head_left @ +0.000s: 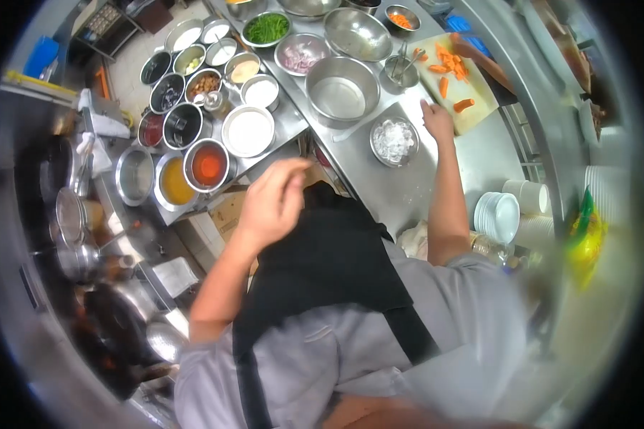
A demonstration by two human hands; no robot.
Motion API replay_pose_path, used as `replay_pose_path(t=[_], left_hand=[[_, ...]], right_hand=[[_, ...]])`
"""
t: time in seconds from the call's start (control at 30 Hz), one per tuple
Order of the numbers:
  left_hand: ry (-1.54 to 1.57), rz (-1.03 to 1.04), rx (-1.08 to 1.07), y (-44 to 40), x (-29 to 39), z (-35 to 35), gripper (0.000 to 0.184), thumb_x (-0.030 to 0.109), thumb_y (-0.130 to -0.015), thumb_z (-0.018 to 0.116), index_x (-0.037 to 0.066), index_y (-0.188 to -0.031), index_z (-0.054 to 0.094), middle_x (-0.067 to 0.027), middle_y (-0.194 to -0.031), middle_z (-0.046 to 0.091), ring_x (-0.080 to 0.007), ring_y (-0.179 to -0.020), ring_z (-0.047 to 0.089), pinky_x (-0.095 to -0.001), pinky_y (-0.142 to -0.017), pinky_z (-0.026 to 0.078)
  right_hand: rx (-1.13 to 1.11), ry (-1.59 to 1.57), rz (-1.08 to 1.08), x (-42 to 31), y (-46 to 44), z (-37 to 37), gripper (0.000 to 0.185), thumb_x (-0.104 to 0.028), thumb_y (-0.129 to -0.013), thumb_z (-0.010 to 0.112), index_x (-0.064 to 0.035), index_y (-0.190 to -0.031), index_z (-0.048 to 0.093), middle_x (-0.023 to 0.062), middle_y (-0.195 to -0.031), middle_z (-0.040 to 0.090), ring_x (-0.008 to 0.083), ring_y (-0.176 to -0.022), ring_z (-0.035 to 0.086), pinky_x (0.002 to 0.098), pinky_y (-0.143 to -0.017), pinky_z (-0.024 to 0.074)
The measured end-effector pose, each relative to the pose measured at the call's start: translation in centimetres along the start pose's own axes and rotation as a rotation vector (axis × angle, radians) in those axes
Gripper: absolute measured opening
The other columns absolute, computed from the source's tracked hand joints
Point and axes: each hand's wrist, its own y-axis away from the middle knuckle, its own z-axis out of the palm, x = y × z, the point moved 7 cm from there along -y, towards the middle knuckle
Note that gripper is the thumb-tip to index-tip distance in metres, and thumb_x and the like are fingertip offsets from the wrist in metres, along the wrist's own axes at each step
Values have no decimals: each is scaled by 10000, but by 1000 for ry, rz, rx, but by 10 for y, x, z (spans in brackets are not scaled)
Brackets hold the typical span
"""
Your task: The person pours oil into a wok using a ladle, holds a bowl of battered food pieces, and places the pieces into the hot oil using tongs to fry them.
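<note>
My left hand (273, 194) is raised in front of the black apron (322, 250), its thumb apart from loosely bent fingers, with nothing visible in it. Further right, my right hand (437, 120) is at the near left edge of a pale cutting board (479, 107); its fingers are small and partly hidden, so whether they grip the edge is unclear. Orange carrot pieces (451, 63) lie on that board. Just left of my right hand stands a bowl of white, translucent chunks (394, 141). An empty steel pot (342, 89) is beyond it.
Several steel containers hold sauces and ingredients at the left, including a red liquid (209, 166) and a white one (248, 131). Bowls of chopped greens (267, 28) and sliced onion (302, 54) stand behind. Stacked white dishes (497, 217) are at the right.
</note>
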Motion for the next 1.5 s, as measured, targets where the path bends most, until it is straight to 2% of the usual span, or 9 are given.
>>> replay_pose_path(t=[0.23, 0.4, 0.53, 0.63, 0.9, 1.0, 1.13, 1.3, 1.5], left_hand=[[-493, -1130, -61, 349, -420, 5, 273, 206, -943, 589, -14, -1071, 689, -269, -1018, 692, -410, -962, 679, -460, -843, 536], [-205, -1653, -12, 562, -420, -14, 331, 272, -930, 543, 6, -838, 716, -213, -847, 709, -343, -800, 703, -452, -745, 553], [-94, -1496, 451, 561, -375, -12, 476, 319, -930, 501, -5, -618, 659, -189, -659, 672, -319, -614, 687, -470, -629, 544], [312, -1511, 836, 555, -369, 27, 249, 220, -885, 587, -10, -931, 671, -137, -757, 692, -241, -588, 683, -380, -526, 550], [176, -1381, -70, 542, -369, 159, 271, 221, -933, 569, -9, -864, 695, -140, -756, 686, -241, -603, 672, -392, -563, 571], [576, -1660, 138, 509, -343, 129, 278, 258, -999, 503, 47, -1100, 652, -98, -1002, 691, -231, -787, 663, -355, -667, 558], [192, -1206, -169, 468, -400, 74, 305, 252, -976, 519, 23, -1159, 599, -171, -927, 694, -282, -796, 688, -428, -690, 564], [435, -1447, 372, 430, -459, -6, 299, 250, -981, 515, 21, -1153, 600, -129, -907, 679, -243, -700, 659, -363, -622, 547], [390, -1303, 379, 344, -459, -22, 289, 233, -987, 501, -4, -1119, 604, -114, -857, 672, -211, -631, 640, -332, -573, 526]], right_hand=[[126, 175, -158, -68, -149, 59, 359, -349, -923, 592, -62, -1120, 680, 204, -960, 712, 394, -912, 680, 468, -838, 533], [-203, 668, -431, -98, -183, 134, 364, -240, -901, 588, -89, -1224, 659, 190, -1090, 698, 328, -1025, 668, 456, -906, 518], [-193, 681, -404, -110, -164, 133, 358, -233, -901, 583, -72, -1211, 659, 197, -1093, 693, 330, -1053, 654, 454, -924, 508], [-180, 723, -379, -94, -154, 119, 355, -228, -900, 580, -58, -1202, 660, 203, -1096, 689, 331, -1073, 643, 453, -938, 500], [-148, 755, -510, -6, -139, 74, 347, -213, -899, 572, -23, -1176, 660, 217, -1102, 679, 334, -1128, 615, 449, -974, 479], [-110, 803, -668, 18, -95, 82, 345, -208, -899, 569, -9, -1166, 660, 222, -1104, 675, 335, -1149, 604, 448, -987, 471], [17, 264, -214, 17, -67, 53, 317, -29, -820, 494, 58, -1103, 605, 325, -1166, 635, 458, -1105, 613, 495, -980, 483], [-186, 291, -44, -24, -36, 14, 360, -7, -803, 487, 62, -1148, 563, 355, -1144, 621, 471, -1128, 600, 504, -968, 488], [217, -65, -65, -66, -1, -38, 415, -284, -992, 530, 17, -1279, 526, 311, -1207, 584, 483, -1087, 587, 512, -953, 480]])
